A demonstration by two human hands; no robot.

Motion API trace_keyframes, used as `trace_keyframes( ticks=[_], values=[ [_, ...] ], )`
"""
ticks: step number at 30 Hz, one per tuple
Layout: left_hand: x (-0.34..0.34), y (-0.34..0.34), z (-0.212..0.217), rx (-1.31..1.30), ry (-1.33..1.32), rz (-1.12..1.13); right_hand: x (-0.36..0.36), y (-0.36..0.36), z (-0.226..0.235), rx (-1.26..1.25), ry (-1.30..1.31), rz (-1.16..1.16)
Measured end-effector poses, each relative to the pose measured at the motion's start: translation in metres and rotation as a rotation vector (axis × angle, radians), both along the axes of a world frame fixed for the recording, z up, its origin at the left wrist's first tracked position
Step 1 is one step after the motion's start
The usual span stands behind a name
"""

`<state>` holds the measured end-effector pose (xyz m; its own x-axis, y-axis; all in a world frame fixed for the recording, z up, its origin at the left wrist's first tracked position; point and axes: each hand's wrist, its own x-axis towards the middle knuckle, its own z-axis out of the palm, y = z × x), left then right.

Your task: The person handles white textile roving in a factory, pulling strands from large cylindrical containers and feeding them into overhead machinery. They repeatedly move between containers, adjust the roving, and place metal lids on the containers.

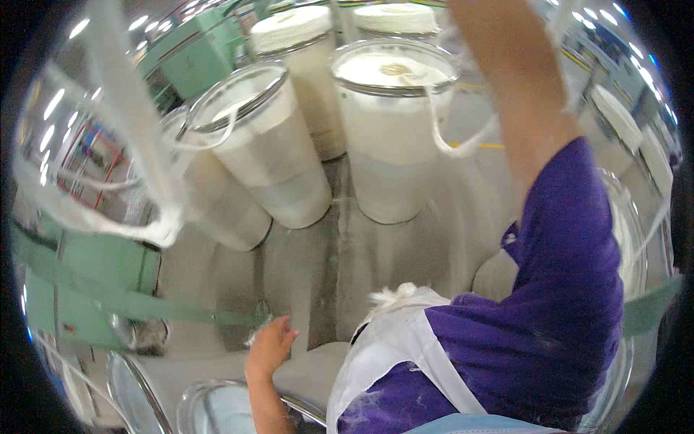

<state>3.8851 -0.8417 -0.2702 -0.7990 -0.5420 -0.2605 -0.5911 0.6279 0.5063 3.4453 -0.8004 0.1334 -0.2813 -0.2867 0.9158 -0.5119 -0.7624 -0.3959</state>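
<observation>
1. The left hand hangs low near the bottom of the view, fingers loosely curled and palm turned inward; a small white tuft of fibre sits against its thumb side, but whether the fingers pinch it cannot be told
2. The right arm rises bare from a purple sleeve and runs out through the top edge, so the right hand is out of sight and its grip cannot be told
3. A thick white sliver strand hangs blurred across the left of the view, looping down and ending in a soft bend just beside the leftmost can
4. Another sliver rope droops from the rim of the middle can toward the raised arm
5. Tall white sliver cans with metal rims stand in a cluster on the shiny grey floor: the tilted-looking left can stands nearest the blurred strand, and two more cans stand behind
6. Each can is filled to the top with coiled white fibre
7. A green machine frame borders the left side, and a green cabinet stands further back
8. The person wears a white apron over the purple shirt, with loose fibre clinging to it
</observation>
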Motion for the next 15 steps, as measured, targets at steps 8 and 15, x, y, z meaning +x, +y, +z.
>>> trace_keyframes(
  ticks=[8,15],
  values=[
    [-0.064,-0.032,0.032,0.05,-0.19,-0.478,0.138,0.06,-0.302,0.472,0.501,0.493],
    [-0.192,-0.039,0.023,-0.015,-0.26,-0.611,0.013,0.243,-0.386,0.376,-0.565,0.337]
  ],
)
